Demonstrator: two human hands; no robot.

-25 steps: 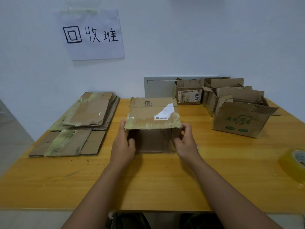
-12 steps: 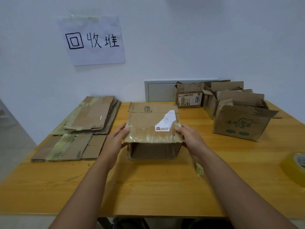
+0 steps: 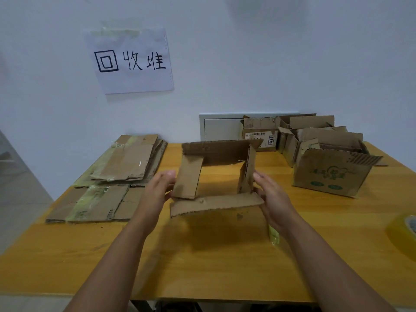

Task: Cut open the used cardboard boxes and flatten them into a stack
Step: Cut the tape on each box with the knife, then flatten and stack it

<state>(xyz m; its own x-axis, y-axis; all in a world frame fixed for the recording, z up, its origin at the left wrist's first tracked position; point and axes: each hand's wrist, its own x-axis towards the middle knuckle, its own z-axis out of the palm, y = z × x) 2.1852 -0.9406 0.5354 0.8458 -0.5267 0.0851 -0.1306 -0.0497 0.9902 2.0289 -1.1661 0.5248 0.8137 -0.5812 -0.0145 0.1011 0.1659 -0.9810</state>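
A small brown cardboard box (image 3: 216, 206) is lifted above the table's middle, turned so its open end faces me; all four flaps stand out and I see the tabletop through it. My left hand (image 3: 157, 188) touches its left side with fingers fairly straight. My right hand (image 3: 270, 194) presses its right side, fingers extended. A stack of flattened cardboard (image 3: 126, 163) lies at the table's left, with more flat pieces (image 3: 96, 206) in front of it.
Several unflattened boxes stand at the back right, the nearest one (image 3: 331, 174) with green print, another (image 3: 258, 134) against the wall. A roll of yellow tape (image 3: 405, 230) sits at the right edge. A paper sign (image 3: 130, 61) hangs on the wall above the wooden table (image 3: 202, 255).
The box has been lifted off the table and tipped so its open end faces me. Both hands moved from its top edge to its sides.
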